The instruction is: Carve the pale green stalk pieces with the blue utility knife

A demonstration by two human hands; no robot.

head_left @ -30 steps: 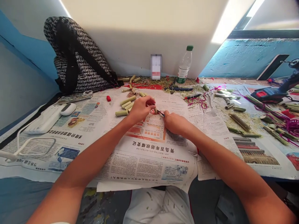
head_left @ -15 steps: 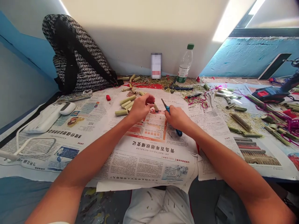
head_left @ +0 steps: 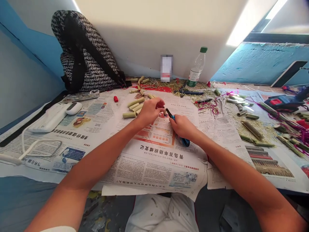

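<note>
The left hand (head_left: 150, 111) pinches a small green tube (head_left: 164, 112) over the newspaper (head_left: 154, 161) in the middle of the table; the tube is too hidden to tell its tilt. The right hand (head_left: 183, 127) grips blue scissors (head_left: 177, 129); their tips point far-left at the tube, handles near-right.

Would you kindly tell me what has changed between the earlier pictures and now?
The right hand drew the blue-handled scissors back from the small stalk piece, then brought the blades up to it again. The left hand kept its pinch on that piece. The cut stalks beside it and the bottle stayed put.

upside-down Chinese headline "青岛百年纺织蝶变记" on newspaper (head_left: 154, 167)
</note>
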